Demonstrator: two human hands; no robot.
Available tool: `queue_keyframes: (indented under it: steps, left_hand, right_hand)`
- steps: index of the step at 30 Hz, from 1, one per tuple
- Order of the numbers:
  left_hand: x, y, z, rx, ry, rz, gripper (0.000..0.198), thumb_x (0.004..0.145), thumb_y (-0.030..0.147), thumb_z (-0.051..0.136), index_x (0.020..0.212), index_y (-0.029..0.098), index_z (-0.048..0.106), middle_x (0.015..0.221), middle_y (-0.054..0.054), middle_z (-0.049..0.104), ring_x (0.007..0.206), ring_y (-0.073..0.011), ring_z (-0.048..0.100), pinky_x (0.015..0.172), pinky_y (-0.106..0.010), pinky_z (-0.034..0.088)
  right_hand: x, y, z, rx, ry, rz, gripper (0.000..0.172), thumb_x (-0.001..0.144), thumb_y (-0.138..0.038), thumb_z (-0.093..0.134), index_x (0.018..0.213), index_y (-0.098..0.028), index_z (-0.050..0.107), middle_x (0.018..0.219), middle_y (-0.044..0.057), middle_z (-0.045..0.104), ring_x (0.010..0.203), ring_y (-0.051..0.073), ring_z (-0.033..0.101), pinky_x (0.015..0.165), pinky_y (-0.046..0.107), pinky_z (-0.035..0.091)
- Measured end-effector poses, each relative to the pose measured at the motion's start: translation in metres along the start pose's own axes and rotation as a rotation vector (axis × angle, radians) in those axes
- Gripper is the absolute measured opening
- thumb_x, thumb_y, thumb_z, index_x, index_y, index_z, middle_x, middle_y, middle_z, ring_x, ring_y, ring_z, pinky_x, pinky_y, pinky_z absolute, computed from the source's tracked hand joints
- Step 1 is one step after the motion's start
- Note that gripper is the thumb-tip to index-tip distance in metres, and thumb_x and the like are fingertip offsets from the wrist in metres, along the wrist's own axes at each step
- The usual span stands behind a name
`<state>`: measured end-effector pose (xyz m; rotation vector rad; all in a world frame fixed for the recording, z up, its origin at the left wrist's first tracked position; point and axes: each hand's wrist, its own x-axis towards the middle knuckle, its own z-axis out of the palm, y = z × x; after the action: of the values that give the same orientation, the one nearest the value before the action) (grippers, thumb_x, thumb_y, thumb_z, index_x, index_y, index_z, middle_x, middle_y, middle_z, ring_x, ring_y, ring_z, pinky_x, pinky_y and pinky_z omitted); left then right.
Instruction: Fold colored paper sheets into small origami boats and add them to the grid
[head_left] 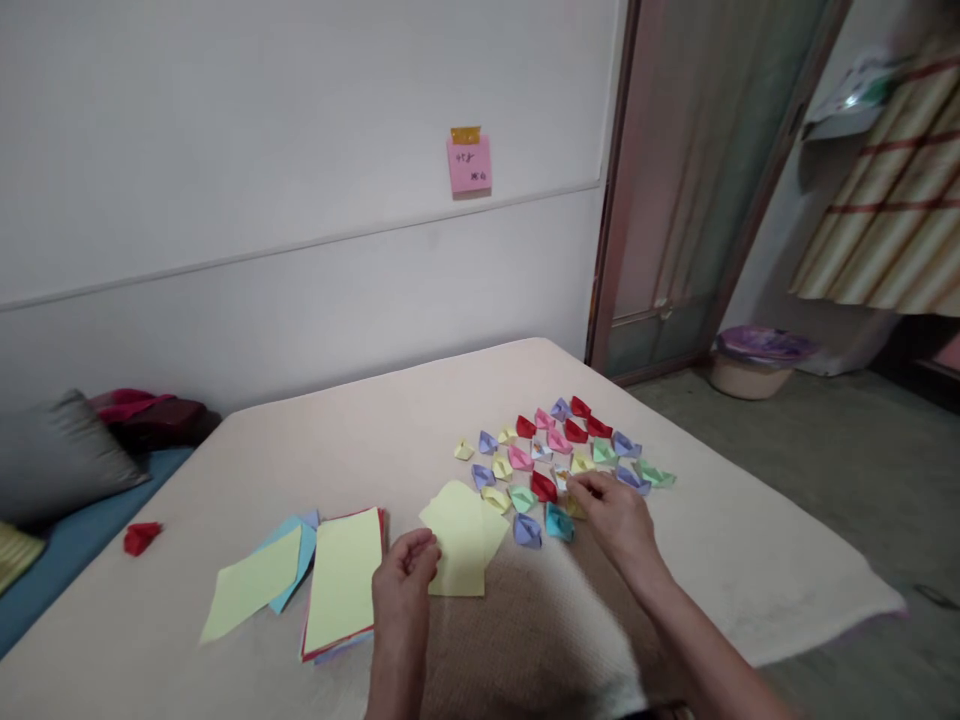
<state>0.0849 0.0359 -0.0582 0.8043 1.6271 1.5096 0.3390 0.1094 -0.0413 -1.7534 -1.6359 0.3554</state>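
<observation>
Many small folded paper boats (559, 440) stand in loose rows on the right half of the pale cloth-covered surface, in red, pink, purple, yellow, green, blue and patterned white. My right hand (615, 515) reaches over their near side, its thumb and forefinger pinched at a white patterned paper boat (561, 477). Partly under that hand is a yellow boat (576, 504). Loosely curled, my left hand (405, 575) is beside overlapping pale yellow paper sheets (461, 555), with nothing visible in its fingers. Left of it lies a stack of coloured paper (341, 580), yellow on top.
Loose yellow (255, 585) and blue sheets (304, 560) lie left of the stack. A red folded paper piece (141, 538) sits at the far left, near a grey cushion (67, 460). Behind is a white wall with a pink note (469, 165). A lidded basin (754, 365) stands on the floor.
</observation>
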Motion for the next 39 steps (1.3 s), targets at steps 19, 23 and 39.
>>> queue_keyframes:
  steps: [19, 23, 39]
  left_hand:
    - [-0.062, -0.010, 0.050, 1.080, -0.647, 0.185, 0.034, 0.074, 0.014, 0.044, 0.098, 0.015, 0.068, 0.102, -0.016, 0.067, 0.090, -0.0314, 0.063, 0.076, -0.041, 0.045]
    - [-0.064, -0.019, 0.048, 1.229, -0.646, 0.210, 0.041, 0.072, 0.004, 0.041, 0.104, 0.010, 0.066, 0.112, -0.022, 0.063, 0.102, -0.0337, 0.059, 0.082, -0.043, 0.044]
    - [-0.049, -0.061, 0.029, 1.433, -0.505, 0.355, 0.054, 0.081, 0.029, 0.052, 0.134, 0.017, 0.046, 0.135, -0.019, 0.048, 0.119, -0.0356, 0.044, 0.095, -0.052, 0.031]
  right_hand:
    - [-0.014, -0.019, 0.020, -0.193, -0.221, -0.156, 0.021, 0.082, -0.020, 0.050, 0.071, -0.019, 0.067, 0.079, 0.005, 0.069, 0.077, 0.019, 0.061, 0.063, 0.025, 0.034]
    - [-0.025, -0.028, 0.029, -0.214, -0.251, -0.213, 0.023, 0.084, -0.019, 0.047, 0.073, -0.020, 0.067, 0.083, 0.004, 0.069, 0.081, 0.018, 0.061, 0.066, 0.024, 0.035]
    - [-0.072, -0.048, 0.061, -0.173, -0.634, -0.311, 0.031, 0.083, -0.016, 0.040, 0.105, -0.018, 0.062, 0.097, 0.013, 0.071, 0.087, 0.027, 0.067, 0.068, 0.031, 0.041]
